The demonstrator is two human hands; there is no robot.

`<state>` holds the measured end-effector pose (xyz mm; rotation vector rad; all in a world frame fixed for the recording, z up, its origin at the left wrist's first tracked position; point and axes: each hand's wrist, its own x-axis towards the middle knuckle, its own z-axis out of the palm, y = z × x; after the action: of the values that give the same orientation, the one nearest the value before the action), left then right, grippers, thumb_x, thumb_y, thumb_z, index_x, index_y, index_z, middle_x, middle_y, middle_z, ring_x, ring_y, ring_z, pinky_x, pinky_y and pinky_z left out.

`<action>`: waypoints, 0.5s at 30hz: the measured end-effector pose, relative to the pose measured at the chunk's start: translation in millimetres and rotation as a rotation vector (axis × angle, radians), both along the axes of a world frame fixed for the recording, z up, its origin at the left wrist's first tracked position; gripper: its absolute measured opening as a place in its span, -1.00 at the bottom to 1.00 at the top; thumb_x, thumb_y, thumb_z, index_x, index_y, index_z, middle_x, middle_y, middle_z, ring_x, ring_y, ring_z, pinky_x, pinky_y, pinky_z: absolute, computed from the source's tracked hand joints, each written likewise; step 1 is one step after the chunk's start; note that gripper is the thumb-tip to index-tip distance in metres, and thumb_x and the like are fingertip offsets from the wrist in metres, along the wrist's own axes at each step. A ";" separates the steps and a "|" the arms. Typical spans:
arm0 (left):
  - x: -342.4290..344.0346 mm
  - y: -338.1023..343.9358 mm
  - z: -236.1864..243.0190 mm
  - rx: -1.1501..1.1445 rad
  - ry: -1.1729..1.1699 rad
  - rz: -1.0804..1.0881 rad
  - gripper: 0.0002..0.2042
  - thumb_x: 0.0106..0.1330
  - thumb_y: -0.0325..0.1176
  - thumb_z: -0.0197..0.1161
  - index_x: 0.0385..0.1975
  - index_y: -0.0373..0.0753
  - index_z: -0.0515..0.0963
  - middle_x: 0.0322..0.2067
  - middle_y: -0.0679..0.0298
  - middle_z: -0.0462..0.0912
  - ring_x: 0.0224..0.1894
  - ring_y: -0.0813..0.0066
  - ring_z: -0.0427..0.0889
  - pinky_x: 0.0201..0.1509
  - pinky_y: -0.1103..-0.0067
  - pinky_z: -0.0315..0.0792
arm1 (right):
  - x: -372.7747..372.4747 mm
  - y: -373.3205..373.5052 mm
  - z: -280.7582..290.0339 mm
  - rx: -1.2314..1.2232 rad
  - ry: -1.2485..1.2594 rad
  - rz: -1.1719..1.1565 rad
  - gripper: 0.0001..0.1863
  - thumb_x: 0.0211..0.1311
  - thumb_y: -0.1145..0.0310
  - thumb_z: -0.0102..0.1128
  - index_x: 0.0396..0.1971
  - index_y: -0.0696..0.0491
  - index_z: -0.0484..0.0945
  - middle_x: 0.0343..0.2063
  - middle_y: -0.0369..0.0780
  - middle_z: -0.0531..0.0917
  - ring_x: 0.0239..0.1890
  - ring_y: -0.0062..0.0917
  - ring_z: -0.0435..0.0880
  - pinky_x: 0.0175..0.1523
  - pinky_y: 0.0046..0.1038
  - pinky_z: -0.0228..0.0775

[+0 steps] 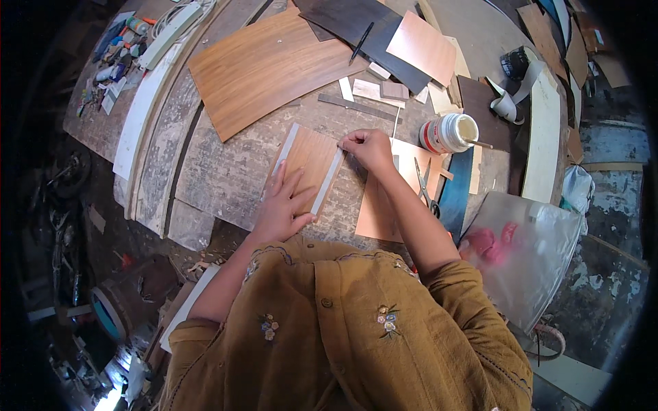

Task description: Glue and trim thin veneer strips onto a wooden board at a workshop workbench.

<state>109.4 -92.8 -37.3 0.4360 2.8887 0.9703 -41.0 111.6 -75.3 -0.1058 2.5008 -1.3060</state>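
Note:
In front of me a small wood-grain board (pixel 306 164) lies slightly turned on the worn workbench. Two pale narrow strips run along its long sides, a left strip (pixel 288 142) and a right strip (pixel 327 182). My left hand (pixel 281 207) rests flat on the near left part of the board, its fingers spread. At the far right corner, my right hand (pixel 367 148) has thumb and forefinger pinched together at the far end of the right strip. Beneath my right forearm lies a pinkish-tan sheet (pixel 379 209), with a pair of scissors (pixel 426 188) to its right.
An open white jar (pixel 449 133) with a stick in it stands right of my right hand. Beyond the board are a large wood-grain panel (pixel 274 65), dark sheets (pixel 343 20), a pen (pixel 362 42) and small wooden blocks (pixel 394 90). Tools (pixel 113 68) clutter the far left.

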 end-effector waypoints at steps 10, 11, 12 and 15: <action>-1.2 -1.4 -10.3 -0.028 -0.049 -0.069 -0.50 -0.02 -0.10 0.33 0.00 0.00 0.50 0.28 0.12 0.08 0.36 -0.06 -0.22 0.32 0.05 -0.15 | -5.7 1.2 -11.5 -0.101 -0.102 -0.100 -0.80 -0.08 0.26 0.29 -0.48 0.07 0.67 -0.63 -0.22 0.63 -0.60 -0.61 0.57 -0.42 -0.53 0.40; -1.4 -1.7 -10.7 -0.031 -0.044 -0.075 -0.51 -0.01 -0.09 0.32 0.00 -0.01 0.51 0.28 0.12 0.07 0.36 -0.07 -0.22 0.32 0.05 -0.15 | -7.7 4.9 -13.2 -0.100 -0.102 -0.101 -0.80 -0.08 0.26 0.29 -0.48 0.07 0.67 -0.63 -0.22 0.63 -0.60 -0.61 0.57 -0.42 -0.53 0.40; -1.1 -2.3 -10.9 -0.030 -0.045 -0.075 -0.51 -0.01 -0.09 0.32 0.00 -0.01 0.51 0.28 0.12 0.07 0.36 -0.07 -0.22 0.32 0.05 -0.15 | -9.6 7.5 -11.6 -0.197 -0.208 -0.126 -0.81 -0.07 0.28 0.29 -0.47 0.08 0.67 -0.64 -0.23 0.62 -0.60 -0.62 0.56 -0.42 -0.55 0.39; -0.4 -3.5 -10.6 -0.049 -0.034 -0.083 -0.52 0.01 -0.09 0.30 -0.01 -0.01 0.51 0.28 0.11 0.06 0.36 -0.08 -0.23 0.32 0.06 -0.15 | -5.1 8.5 -11.0 -0.272 -0.221 -0.109 -0.81 -0.06 0.31 0.29 -0.46 0.09 0.67 -0.65 -0.25 0.62 -0.60 -0.64 0.54 -0.43 -0.57 0.38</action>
<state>109.0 -96.3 -47.9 0.5252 2.8327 0.8834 -46.1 120.1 -86.3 0.1094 2.1625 -1.6020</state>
